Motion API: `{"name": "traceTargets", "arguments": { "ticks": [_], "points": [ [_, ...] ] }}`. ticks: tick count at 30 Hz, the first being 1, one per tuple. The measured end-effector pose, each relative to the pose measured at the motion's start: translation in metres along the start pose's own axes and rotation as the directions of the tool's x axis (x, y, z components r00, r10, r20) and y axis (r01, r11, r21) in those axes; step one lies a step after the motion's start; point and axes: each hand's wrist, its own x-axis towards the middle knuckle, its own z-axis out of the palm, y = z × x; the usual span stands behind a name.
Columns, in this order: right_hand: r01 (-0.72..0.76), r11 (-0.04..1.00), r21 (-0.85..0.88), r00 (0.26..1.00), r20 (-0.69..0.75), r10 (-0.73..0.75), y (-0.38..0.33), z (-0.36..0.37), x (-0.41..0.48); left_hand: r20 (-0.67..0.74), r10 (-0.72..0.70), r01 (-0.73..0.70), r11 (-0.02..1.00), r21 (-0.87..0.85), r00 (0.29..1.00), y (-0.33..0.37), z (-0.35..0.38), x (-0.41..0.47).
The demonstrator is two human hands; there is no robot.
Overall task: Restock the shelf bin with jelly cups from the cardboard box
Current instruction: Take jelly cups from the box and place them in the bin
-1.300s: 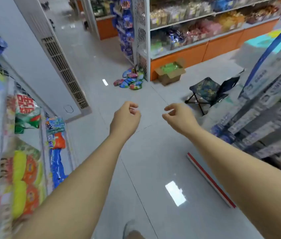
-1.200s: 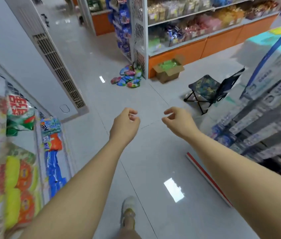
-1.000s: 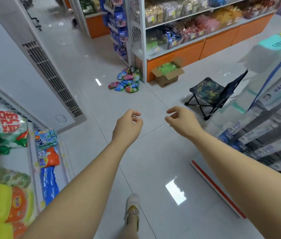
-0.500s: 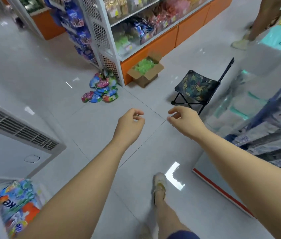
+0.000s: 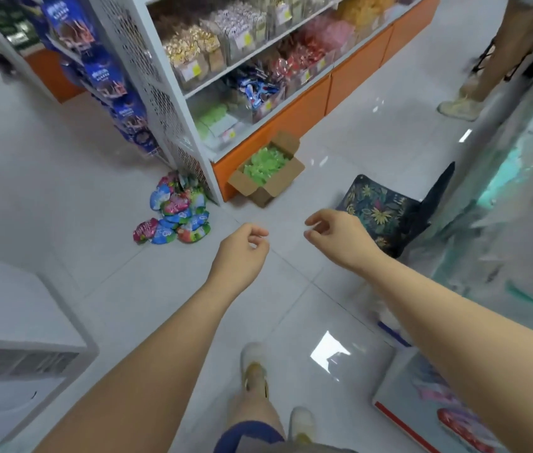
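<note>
An open cardboard box (image 5: 278, 186) full of green jelly cups (image 5: 265, 163) stands on the floor against the orange shelf base. Above it, on the lowest shelf, a clear bin (image 5: 214, 120) holds a few green jelly cups. My left hand (image 5: 242, 255) and my right hand (image 5: 340, 238) hang in the air over the floor tiles, well short of the box. The fingers of both are loosely curled and hold nothing.
A heap of bright snack bags (image 5: 173, 214) lies by the mesh shelf end (image 5: 160, 93). A folding stool (image 5: 379, 209) with a leaf print stands right of the box. Another person's legs (image 5: 490, 63) are at the far right. A white cabinet (image 5: 13, 322) is at my left.
I have walked forward and turned right; the box, stool and shelf have come nearer and grown larger. Both hands keep the same loose, empty pose.
</note>
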Motion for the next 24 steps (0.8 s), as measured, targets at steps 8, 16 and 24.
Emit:
{"name": "traceTargets", "arguments": {
  "ticks": [8, 16, 24],
  "points": [
    [-0.051, 0.999, 0.016, 0.997, -0.050, 0.052, -0.024, -0.031, 0.170, 0.061, 0.110, -0.115, 0.991, 0.070, 0.992, 0.041, -0.040, 0.188],
    [-0.118, 0.992, 0.054, 0.986, -0.110, 0.123, -0.020, -0.083, 0.303, 0.194, 0.179, -0.200, 0.976, 0.090, 0.964, 0.118, -0.036, 0.339],
    [-0.105, 0.994, 0.011, 0.992, -0.072, 0.106, 0.006, -0.145, 0.456, 0.147, 0.142, -0.157, 0.983, 0.096, 0.979, 0.180, -0.011, 0.490]
  ]
}}
